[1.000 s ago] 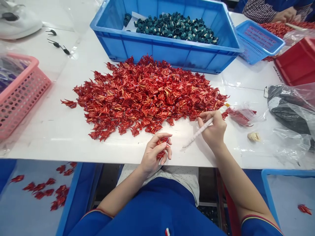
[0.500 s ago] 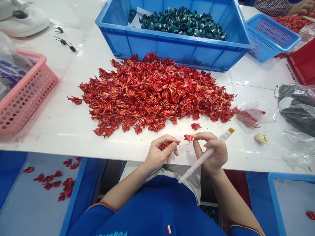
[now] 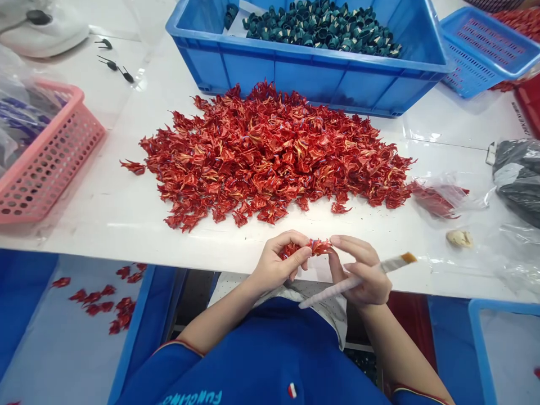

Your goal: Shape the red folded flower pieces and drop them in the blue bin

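Observation:
My left hand (image 3: 282,260) is curled at the table's near edge, its palm and fingers closed around small red spiky pieces. One such red spiky piece (image 3: 319,246), with a purple streak and yellowish marks, sticks out past its thumb and fingertips. My right hand (image 3: 363,273) is just to the right, thumb and forefinger at that piece's right end. A flat-tipped paintbrush (image 3: 333,292) with a white wrapped handle lies slanted through my right hand, held by the other fingers, its amber bristles pointing right. Beyond both hands spreads a big pile of the same red pieces (image 3: 270,157).
A blue bin (image 3: 316,73) of dark green ring-like pieces stands behind the pile. To the left is a pink basket (image 3: 54,152); at right lie a bagged red bundle (image 3: 441,199) and a beige lump (image 3: 459,238). Blue trays (image 3: 130,337) flank me below table level.
My right hand has brought its red piece left to my left hand's fingertips. The single piece lying in front of the pile has gone from its spot. The view has shifted slightly.

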Available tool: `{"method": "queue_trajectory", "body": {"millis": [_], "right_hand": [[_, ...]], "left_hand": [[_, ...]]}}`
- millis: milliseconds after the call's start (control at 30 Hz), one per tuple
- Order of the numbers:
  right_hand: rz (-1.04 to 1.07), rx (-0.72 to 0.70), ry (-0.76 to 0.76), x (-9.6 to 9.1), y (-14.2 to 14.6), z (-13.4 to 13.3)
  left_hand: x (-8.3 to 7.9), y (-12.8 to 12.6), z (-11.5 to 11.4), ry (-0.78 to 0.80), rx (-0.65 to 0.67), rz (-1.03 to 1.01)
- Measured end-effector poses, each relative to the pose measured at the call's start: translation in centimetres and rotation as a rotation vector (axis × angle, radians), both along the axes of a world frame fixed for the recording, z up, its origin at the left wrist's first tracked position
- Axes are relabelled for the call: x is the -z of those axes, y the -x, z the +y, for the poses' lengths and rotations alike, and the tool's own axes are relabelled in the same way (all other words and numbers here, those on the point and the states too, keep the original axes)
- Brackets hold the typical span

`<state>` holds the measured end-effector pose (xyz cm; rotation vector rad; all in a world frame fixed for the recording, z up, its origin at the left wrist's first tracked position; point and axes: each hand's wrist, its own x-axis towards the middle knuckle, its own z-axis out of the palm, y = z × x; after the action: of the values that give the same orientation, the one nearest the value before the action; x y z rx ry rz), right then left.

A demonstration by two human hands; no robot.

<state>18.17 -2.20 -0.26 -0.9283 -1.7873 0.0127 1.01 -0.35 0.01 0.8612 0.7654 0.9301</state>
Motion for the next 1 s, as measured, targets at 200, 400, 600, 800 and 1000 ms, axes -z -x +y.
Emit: {"method": "queue_trajectory", "body": {"millis": [200,400,600,800,1000], "right_hand": [[0.456,0.145,0.485,-1.2,2.1,-1.8],[0.590,0.158,0.674,-1.8,3.7,-2.6],[0.643,0.189,0.672,-1.5,4.4,-2.2],[0.482,0.185,0.518,-0.7,4.2,-2.8],[0.327,0.137,0.385,-0.1,3.6,-3.0]], "left_hand": [[-0.2,-0.1,0.0,-0.057,-0.072,0.004],[0.0,-0.2,-0.2,-0.130,-0.109,0.058],[0.4,0.0,-0.5,-0.288,-0.181,0.182],[0.4,-0.1,-0.7,-0.565,-0.302,0.340],[0.7,-0.3,-1.1,-0.768,-0.400,0.365]]}}
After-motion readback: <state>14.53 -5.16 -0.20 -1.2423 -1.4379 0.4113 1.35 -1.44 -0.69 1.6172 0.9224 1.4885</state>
